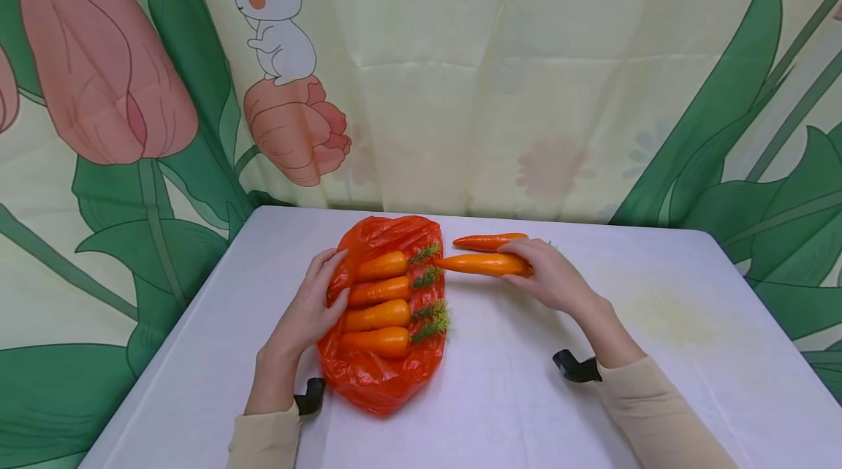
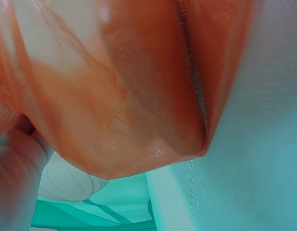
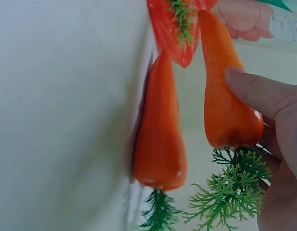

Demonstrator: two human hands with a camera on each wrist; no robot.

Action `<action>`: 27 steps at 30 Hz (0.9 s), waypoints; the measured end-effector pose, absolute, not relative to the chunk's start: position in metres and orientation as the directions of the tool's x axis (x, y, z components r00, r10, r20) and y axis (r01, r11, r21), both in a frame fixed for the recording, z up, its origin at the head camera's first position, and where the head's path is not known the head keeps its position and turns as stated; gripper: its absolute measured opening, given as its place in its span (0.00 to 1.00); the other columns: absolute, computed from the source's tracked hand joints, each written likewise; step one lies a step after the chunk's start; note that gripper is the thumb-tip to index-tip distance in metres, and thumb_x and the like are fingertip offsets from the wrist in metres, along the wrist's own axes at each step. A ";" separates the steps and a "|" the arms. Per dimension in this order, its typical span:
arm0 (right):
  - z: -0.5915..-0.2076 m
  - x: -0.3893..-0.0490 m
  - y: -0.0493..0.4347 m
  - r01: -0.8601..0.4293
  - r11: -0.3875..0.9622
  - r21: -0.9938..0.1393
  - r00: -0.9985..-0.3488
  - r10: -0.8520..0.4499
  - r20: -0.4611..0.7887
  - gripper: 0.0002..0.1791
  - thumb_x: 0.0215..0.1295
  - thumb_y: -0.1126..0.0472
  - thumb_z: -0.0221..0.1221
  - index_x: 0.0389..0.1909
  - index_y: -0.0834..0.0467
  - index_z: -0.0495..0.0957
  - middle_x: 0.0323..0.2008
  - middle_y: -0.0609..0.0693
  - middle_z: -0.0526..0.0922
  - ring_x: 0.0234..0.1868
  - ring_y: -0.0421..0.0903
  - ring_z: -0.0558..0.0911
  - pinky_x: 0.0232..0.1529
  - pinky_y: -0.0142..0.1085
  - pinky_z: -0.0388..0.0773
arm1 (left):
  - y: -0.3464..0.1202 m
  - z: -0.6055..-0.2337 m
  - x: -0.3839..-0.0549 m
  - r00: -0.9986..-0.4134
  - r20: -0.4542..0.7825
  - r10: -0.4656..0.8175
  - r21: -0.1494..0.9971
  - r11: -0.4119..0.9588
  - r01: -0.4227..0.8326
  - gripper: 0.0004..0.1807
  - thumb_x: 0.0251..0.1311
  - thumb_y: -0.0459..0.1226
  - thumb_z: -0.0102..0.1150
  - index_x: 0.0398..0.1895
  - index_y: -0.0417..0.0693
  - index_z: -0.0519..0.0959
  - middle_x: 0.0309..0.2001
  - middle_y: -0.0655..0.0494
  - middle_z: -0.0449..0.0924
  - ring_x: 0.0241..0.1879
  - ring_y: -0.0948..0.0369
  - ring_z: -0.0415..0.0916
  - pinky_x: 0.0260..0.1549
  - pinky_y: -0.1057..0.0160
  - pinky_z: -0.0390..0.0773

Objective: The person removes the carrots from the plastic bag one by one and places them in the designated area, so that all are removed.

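My left hand (image 1: 309, 304) grips the left edge of the red bag (image 1: 381, 390), thumb and fingers bent over the plastic; my fingertips are partly hidden. My right hand (image 1: 552, 275) has a carrot (image 1: 483, 264) pinched near its thick end, thumb on one side and fingers behind, with the green leaves hanging below my fingers in the right wrist view. Its tip points left, to the bag's right edge near the middle of the frame; I can't tell whether it touches.

Just beyond, a second loose carrot (image 1: 480, 242) lies on the table, tip also to the left.

The bag lies left of centre, with four carrots (image 1: 378, 315) side by side in its middle, red plastic around them and their green tops (image 1: 430, 319) at the right. Of the six carrots I see, I'd judge four are already placed in the bag and two remain outside: the one I hold and the one lying loose.

Around this spreads the white tablecloth (image 1: 503, 389), and across the top hangs a curtain (image 1: 447, 140) with a rabbit (image 1: 283, 45) at upper left.
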State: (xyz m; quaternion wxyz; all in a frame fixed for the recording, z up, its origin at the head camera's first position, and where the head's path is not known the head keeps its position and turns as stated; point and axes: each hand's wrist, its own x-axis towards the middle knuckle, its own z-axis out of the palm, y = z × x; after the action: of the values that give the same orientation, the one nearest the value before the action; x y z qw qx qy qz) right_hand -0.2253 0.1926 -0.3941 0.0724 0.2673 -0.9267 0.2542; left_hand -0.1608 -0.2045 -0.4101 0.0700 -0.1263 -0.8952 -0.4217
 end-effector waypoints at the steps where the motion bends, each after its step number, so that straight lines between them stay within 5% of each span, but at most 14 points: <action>1: -0.395 -0.224 0.194 -0.533 0.727 -0.432 -0.846 -0.457 0.274 0.23 0.59 0.61 0.72 0.55 0.59 0.81 0.52 0.56 0.82 0.51 0.56 0.77 0.56 0.53 0.73 | -0.204 -0.410 -0.161 -0.959 0.229 0.166 0.739 0.612 0.283 0.37 0.66 0.27 0.59 0.77 0.47 0.59 0.74 0.50 0.53 0.69 0.48 0.60 0.62 0.46 0.70; 27: -0.423 -0.208 0.212 -0.500 0.777 -0.383 -0.864 -0.476 0.164 0.23 0.59 0.58 0.73 0.55 0.58 0.82 0.52 0.55 0.82 0.54 0.58 0.78 0.59 0.56 0.73 | -0.204 -0.411 -0.161 -0.961 0.224 0.163 0.742 0.611 0.276 0.37 0.66 0.27 0.59 0.77 0.48 0.59 0.74 0.50 0.54 0.69 0.48 0.60 0.61 0.46 0.71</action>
State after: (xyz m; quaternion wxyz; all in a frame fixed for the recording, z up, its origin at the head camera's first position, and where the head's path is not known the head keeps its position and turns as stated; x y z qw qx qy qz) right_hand -0.2082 0.2119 -0.4231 0.0289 0.2591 -0.9420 0.2111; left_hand -0.1613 -0.2039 -0.4109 0.0669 -0.1227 -0.8949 -0.4238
